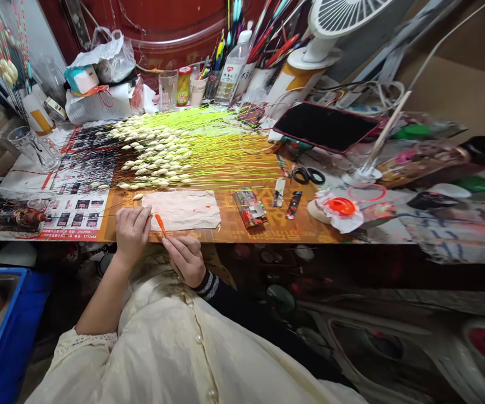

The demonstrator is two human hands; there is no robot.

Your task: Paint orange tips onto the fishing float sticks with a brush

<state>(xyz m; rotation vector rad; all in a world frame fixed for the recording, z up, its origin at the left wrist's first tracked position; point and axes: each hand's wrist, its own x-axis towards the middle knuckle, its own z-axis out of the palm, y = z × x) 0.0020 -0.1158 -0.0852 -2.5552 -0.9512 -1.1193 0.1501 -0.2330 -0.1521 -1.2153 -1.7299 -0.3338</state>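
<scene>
My left hand (133,233) rests at the table's front edge, pinching a thin stem with a pale bead-like float body (138,197) at its far end. My right hand (184,260) is shut on a slim tool with an orange tip (160,224), close to my left fingers. Just beyond both hands lies a crumpled paper sheet (181,210) smeared with orange. Farther back, several rows of pale spindle-shaped float bodies (153,148) sit on long fluorescent yellow-green stems (221,140), spread across the wooden tabletop (229,216).
Black scissors (307,175), an orange lid on white tissue (338,206) and a patterned packet (249,209) lie right of the paper. A black tablet (325,127), a fan (343,22), and pots of pens (259,62) crowd the back. A blue crate (10,320) stands low at left.
</scene>
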